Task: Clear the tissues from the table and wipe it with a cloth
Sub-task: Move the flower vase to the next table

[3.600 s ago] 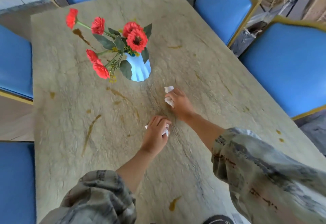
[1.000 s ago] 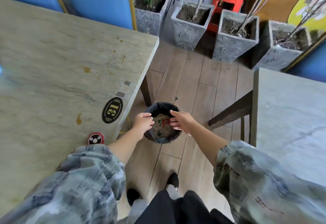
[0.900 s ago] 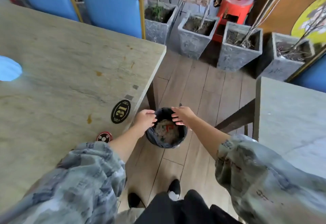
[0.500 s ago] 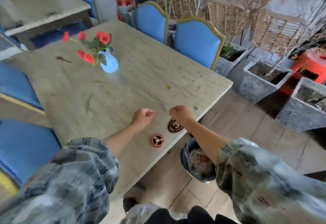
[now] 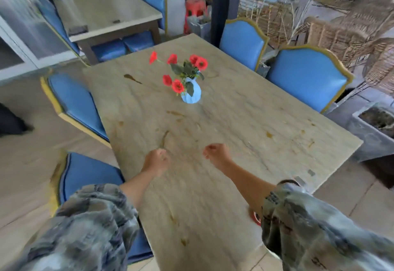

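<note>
A beige stone-patterned table (image 5: 234,121) with brown stains fills the middle of the view. No tissue and no cloth shows on it. My left hand (image 5: 156,161) hovers over the near half of the table, fingers curled into a loose fist with nothing in it. My right hand (image 5: 216,154) hangs a little to the right at the same height, also curled shut and holding nothing. The picture is blurred by motion.
A blue vase (image 5: 191,93) with red flowers stands mid-table. Blue chairs with gold trim stand on the left (image 5: 74,104) and on the far right (image 5: 307,78). A red round disc (image 5: 257,217) peeks out by my right sleeve. A grey planter (image 5: 375,130) sits right.
I held tissues on the table, then both hands were over a black bin on the floor. The view has turned back to the table, and both hands are now over it with nothing in them.
</note>
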`<state>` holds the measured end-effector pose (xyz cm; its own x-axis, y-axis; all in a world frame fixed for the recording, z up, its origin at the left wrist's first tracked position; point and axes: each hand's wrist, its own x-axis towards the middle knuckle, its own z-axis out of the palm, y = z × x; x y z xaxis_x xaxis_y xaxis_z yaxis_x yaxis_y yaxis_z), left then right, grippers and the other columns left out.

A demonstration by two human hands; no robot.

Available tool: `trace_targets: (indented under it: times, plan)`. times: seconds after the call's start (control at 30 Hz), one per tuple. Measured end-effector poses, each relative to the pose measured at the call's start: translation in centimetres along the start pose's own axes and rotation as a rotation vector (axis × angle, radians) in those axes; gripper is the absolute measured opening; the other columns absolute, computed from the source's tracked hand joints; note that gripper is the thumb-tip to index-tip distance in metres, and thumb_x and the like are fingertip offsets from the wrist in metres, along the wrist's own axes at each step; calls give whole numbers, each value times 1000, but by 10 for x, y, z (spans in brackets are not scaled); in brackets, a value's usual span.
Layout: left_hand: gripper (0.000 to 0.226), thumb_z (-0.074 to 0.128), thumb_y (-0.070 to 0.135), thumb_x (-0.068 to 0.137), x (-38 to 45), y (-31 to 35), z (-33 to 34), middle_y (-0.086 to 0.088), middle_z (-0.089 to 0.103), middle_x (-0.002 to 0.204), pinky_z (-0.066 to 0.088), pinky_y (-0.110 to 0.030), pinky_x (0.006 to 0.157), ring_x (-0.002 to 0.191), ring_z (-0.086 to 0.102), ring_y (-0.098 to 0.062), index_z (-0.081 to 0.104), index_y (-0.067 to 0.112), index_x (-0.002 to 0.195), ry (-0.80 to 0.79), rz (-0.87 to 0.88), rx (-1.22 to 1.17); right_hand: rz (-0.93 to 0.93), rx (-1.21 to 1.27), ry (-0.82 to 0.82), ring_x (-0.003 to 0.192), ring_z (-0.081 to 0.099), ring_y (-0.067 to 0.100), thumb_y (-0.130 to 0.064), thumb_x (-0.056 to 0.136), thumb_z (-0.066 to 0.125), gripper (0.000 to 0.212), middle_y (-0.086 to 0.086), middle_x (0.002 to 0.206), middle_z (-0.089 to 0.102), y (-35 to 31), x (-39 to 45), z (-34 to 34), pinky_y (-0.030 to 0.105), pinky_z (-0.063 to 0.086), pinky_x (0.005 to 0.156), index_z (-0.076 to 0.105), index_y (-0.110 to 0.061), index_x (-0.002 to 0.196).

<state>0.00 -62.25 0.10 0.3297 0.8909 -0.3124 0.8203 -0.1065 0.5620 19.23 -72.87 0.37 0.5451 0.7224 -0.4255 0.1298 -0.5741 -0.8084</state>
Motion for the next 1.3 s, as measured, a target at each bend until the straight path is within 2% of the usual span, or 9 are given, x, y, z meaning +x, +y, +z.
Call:
trace_targets:
  times: [0.07, 0.17, 0.27, 0.57, 0.77, 0.93, 1.07, 1.23, 1.3]
  plan:
    - [51, 62, 34, 88, 26, -16, -9, -14, 55, 132, 46, -33, 97, 121, 52, -27, 53, 8, 130, -1, -11, 34, 6, 25, 35, 55, 45, 16, -12, 87, 53, 22, 8, 68, 54, -13, 16, 22, 21, 30, 45, 66, 3, 79]
    - [66, 59, 46, 89, 65, -28, -18, -9, 38, 145, 35, -37, 107, 135, 34, -26, 38, 12, 141, -44, -2, 115, -26, -9, 92, 73, 58, 18, -20, 92, 53, 17, 1, 80, 61, -28, 43, 47, 22, 41, 63, 69, -16, 88]
    - [64, 49, 44, 94, 106, -32, -20, -10, 31, 151, 27, -37, 113, 141, 26, -26, 31, 10, 145, -53, 83, 185, -49, -24, 180, 96, 63, 20, -16, 94, 52, 22, 2, 101, 67, -38, 68, 61, 22, 44, 75, 69, -10, 108]
    - [64, 39, 45, 98, 218, -33, -35, -14, 20, 157, 17, -37, 118, 146, 16, -27, 26, 7, 148, -72, 126, 215, -58, -80, 353, 119, 54, 25, -20, 89, 61, 42, 8, 129, 59, -75, 144, 56, 27, 40, 86, 53, -16, 130]
    - [65, 33, 47, 99, 264, -31, -34, -11, 9, 160, 6, -41, 118, 147, 1, -29, 20, 10, 150, -55, 156, 382, -54, -92, 345, 121, 53, 29, -25, 85, 68, 62, 7, 140, 51, -96, 206, 61, 34, 44, 95, 40, -17, 140]
    - [61, 20, 44, 101, 277, -34, -24, -6, -16, 159, -9, -47, 116, 145, -19, -31, -6, 23, 152, -115, 179, 474, -72, -13, 346, 118, 53, 27, -29, 75, 76, 79, 6, 132, 54, -106, 244, 74, 35, 47, 89, 34, -20, 141]
    - [65, 19, 51, 99, 297, -37, -26, -4, -21, 158, -11, -49, 116, 144, -22, -31, -11, 26, 151, -149, 226, 521, -151, 79, 400, 119, 51, 26, -36, 65, 79, 88, 1, 131, 52, -106, 272, 81, 46, 47, 94, 34, -24, 139]
    - [64, 15, 52, 99, 318, -37, -29, 0, -25, 157, -11, -50, 116, 143, -24, -29, -15, 27, 149, -168, 288, 579, -172, 237, 293, 134, 42, 22, -47, 58, 69, 93, -5, 148, 39, -48, 353, 96, 52, 38, 107, 25, -55, 139]
    - [64, 16, 51, 99, 324, -32, -31, 0, -25, 157, -12, -50, 115, 143, -25, -29, -15, 27, 150, -164, 309, 591, -210, 240, 287, 133, 40, 14, -42, 62, 81, 95, -8, 147, 38, -62, 335, 90, 43, 39, 106, 28, -51, 140]
